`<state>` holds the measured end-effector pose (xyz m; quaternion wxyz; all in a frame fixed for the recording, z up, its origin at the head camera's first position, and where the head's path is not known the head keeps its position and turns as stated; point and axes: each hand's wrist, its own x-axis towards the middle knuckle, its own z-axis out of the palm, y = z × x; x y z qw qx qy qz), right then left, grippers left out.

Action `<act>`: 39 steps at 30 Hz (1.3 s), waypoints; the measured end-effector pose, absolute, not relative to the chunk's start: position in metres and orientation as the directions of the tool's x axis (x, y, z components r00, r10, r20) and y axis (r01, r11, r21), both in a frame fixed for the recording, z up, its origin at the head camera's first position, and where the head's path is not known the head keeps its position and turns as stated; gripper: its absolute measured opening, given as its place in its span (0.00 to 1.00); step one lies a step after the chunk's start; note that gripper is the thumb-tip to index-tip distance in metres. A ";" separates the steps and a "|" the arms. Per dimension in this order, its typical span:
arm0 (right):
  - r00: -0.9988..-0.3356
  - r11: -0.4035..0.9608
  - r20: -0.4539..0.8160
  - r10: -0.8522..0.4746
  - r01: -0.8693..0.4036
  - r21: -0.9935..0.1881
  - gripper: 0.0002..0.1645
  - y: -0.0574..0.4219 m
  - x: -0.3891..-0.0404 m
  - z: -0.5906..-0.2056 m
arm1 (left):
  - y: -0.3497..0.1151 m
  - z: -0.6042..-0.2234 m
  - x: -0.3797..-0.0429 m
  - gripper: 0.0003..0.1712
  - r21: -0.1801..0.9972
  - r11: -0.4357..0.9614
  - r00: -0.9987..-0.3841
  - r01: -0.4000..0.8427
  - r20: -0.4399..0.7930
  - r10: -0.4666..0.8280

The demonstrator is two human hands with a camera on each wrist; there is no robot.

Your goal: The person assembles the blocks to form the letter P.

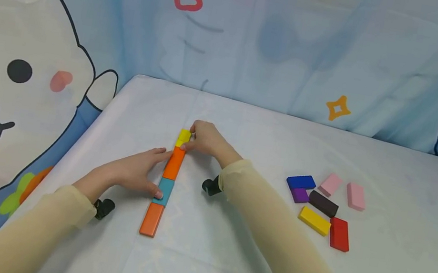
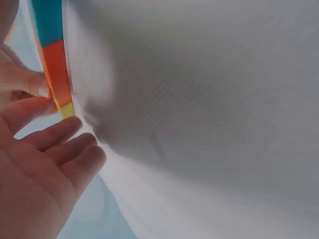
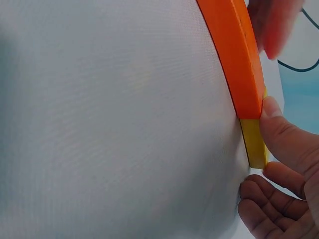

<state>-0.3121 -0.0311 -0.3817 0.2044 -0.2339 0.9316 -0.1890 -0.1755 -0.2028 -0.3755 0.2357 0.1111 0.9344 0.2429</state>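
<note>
Teal block point(image 1: 167, 189): on the white worktop point(image 1: 180, 265), third from the far end of a four-block row
Far orange block point(image 1: 173, 165): directly beyond the teal block, end to end
Near orange block point(image 1: 151, 220): on the teal block's near side
Yellow end block point(image 1: 184, 137): farthest in line beyond the teal block
Left hand point(image 1: 132, 170): left of the teal block, fingers extended, grasping nothing, thumb resting on it
Right hand point(image 1: 210, 143): beyond and right of the teal block, thumb and forefinger pinching the yellow end block
Loose blocks point(image 1: 323, 204): well right of the teal block, seven, mixed colours
</note>
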 end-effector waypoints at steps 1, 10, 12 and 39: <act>-0.807 0.820 -0.292 -0.513 -0.359 -0.446 0.35 -0.031 -0.312 -0.382 | -0.203 -0.375 -0.179 0.61 0.503 0.859 -0.868 0.092 -0.382 0.316; -0.804 0.811 -0.282 -0.524 -0.370 -0.453 0.35 -0.030 -0.309 -0.380 | -0.199 -0.376 -0.215 0.60 0.488 0.871 -0.887 0.064 -0.373 0.274; -0.801 0.809 -0.283 -0.527 -0.371 -0.457 0.35 -0.031 -0.308 -0.379 | -0.198 -0.377 -0.221 0.60 0.490 0.870 -0.881 0.056 -0.385 0.274; -0.798 0.795 -0.250 -0.549 -0.406 -0.450 0.36 -0.026 -0.307 -0.382 | -0.199 -0.374 -0.225 0.65 0.485 0.873 -0.847 0.050 -0.443 0.295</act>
